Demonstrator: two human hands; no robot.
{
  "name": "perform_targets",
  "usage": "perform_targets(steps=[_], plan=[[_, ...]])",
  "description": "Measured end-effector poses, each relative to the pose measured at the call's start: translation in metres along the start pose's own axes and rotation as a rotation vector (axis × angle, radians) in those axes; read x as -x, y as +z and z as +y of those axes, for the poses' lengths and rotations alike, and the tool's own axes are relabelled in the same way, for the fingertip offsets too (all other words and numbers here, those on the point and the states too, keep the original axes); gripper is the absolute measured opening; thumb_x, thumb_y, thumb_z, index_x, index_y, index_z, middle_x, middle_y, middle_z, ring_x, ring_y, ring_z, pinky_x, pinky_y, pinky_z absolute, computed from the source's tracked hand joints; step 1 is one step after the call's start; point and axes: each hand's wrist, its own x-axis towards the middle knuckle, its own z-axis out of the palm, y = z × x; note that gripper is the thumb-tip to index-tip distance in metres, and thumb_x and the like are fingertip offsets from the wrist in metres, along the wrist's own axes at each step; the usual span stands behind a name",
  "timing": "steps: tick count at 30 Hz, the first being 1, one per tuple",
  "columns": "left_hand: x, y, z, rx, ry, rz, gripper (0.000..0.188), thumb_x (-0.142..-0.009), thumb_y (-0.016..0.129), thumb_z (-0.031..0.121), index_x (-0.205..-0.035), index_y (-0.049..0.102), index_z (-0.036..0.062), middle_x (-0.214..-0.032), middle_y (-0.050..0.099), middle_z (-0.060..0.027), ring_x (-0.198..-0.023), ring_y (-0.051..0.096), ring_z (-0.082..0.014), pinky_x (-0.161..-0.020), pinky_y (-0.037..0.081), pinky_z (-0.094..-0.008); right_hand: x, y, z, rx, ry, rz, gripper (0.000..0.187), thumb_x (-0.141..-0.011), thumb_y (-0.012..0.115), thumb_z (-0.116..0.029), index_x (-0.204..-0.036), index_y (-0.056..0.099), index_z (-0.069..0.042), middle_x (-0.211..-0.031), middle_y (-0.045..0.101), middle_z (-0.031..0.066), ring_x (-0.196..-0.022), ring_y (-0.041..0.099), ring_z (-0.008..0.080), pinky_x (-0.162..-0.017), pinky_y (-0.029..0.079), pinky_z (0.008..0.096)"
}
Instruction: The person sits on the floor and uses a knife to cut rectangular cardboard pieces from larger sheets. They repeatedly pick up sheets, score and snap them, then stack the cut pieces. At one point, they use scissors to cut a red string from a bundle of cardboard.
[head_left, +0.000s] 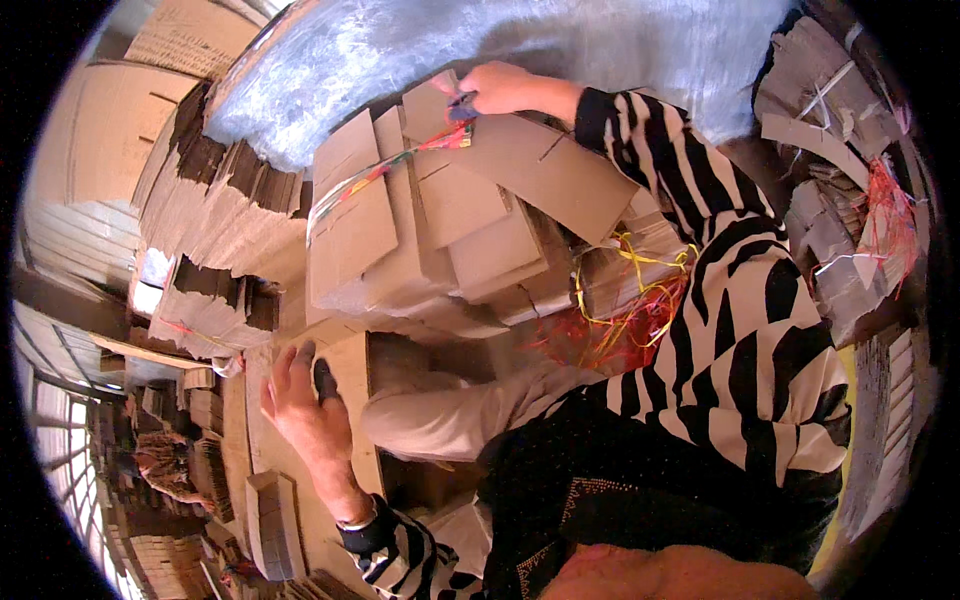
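A bundle of flat brown cardboard pieces (480, 200) lies in front of me, its sheets uneven and overlapping. Across its far left part runs a multicoloured plastic strap (370, 178), mostly red, green and white. My right hand (500, 88) is closed at the far edge of the bundle, pinching at the strap's end; the fingers partly hide the grip. Dark coverings show on a right fingertip and on the left thumb. My left hand (310, 410) is raised nearer to me, left of my leg, fingers apart and holding nothing.
Tall stacks of cardboard (215, 215) stand on the left. Tangled red and yellow straps (640, 300) lie between the bundle and my right arm. More cardboard (835, 240) with red string is piled at the right. A pale bluish sheet surface (400, 50) spreads behind the bundle.
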Motion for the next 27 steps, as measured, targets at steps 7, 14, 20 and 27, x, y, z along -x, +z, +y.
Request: perform_targets(steps=[7, 14, 20, 27], plan=[[-0.094, 0.031, 0.077, 0.209, 0.227, -0.092, 0.037, -0.080, 0.060, 0.002, -0.116, 0.061, 0.0056, -0.115, 0.061, -0.0140, -0.107, 0.056, -0.0328, -0.096, 0.038, -0.0434, -0.016, -0.009, 0.029, -0.595, -0.030, -0.120, 0.022, -0.081, 0.046, -0.003, -0.085, 0.068, -0.004, -0.074, 0.068, 0.0031, -0.063, 0.061, 0.0108, -0.055, 0.045, 0.0296], [-0.093, 0.064, 0.107, 0.376, 0.325, -0.193, 0.047, -0.073, 0.053, -0.007, -0.119, 0.058, -0.0009, -0.114, 0.060, -0.0218, -0.106, 0.058, -0.0402, -0.092, 0.045, -0.0408, 0.017, -0.020, 0.021, -0.753, -0.079, -0.226, 0.040, -0.088, 0.039, -0.009, -0.124, 0.056, -0.010, -0.101, 0.068, 0.0025, -0.083, 0.064, 0.0096, -0.065, 0.047, 0.0259], [-0.101, 0.070, 0.192, 0.425, 0.463, -0.181, 0.055, -0.068, 0.065, 0.000, -0.122, 0.059, 0.0077, -0.128, 0.053, -0.0168, -0.121, 0.048, -0.0360, -0.102, 0.034, -0.0467, 0.136, -0.056, 0.224, -1.326, 0.216, -0.059, 0.034, -0.093, 0.058, -0.017, -0.122, 0.056, 0.000, -0.096, 0.068, 0.0166, -0.090, 0.066, 0.0305, -0.075, 0.055, 0.0436], [-0.084, 0.101, 0.272, 0.221, 0.610, -0.004, 0.037, -0.066, 0.067, 0.009, -0.102, 0.063, 0.0114, -0.131, 0.051, -0.0155, -0.123, 0.047, -0.0322, -0.101, 0.029, -0.0583, 0.164, -0.033, 0.146, -1.005, 0.584, 0.067, 0.041, -0.091, 0.039, -0.016, -0.129, 0.054, -0.010, -0.101, 0.069, 0.0022, -0.080, 0.063, 0.0091, -0.065, 0.047, 0.0247]])
